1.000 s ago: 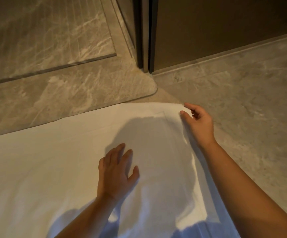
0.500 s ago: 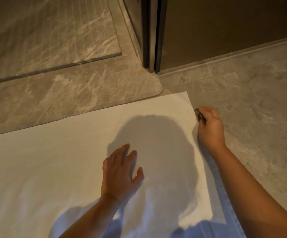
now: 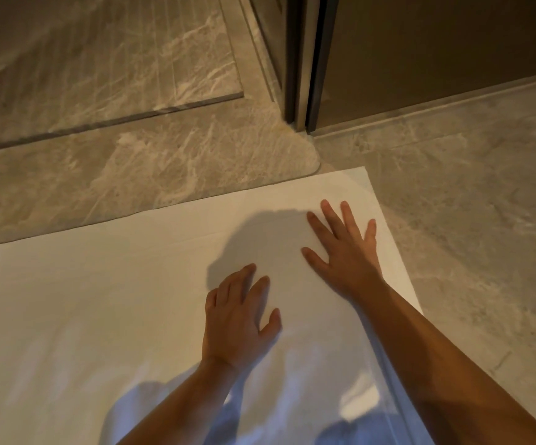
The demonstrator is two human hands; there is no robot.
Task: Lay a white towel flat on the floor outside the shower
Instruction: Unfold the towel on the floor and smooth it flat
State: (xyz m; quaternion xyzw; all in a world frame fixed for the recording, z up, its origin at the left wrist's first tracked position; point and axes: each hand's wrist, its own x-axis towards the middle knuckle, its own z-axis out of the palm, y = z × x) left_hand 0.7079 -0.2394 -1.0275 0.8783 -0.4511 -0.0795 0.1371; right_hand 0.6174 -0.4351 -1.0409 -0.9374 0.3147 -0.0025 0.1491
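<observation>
On the floor (image 3: 472,194), the white towel (image 3: 99,300) lies flat; left hand (image 3: 237,319) and right hand (image 3: 343,252) press it, fingers spread, holding nothing.

Grey-beige marbled stone floor (image 3: 472,194) filled the right and middle of the frame. In the upper left lay a grooved shower floor (image 3: 93,59) behind a dark channel (image 3: 106,122). At top centre stood a dark metal door frame (image 3: 302,59), beside a brown wall (image 3: 437,43). Light was warm and dim.
</observation>
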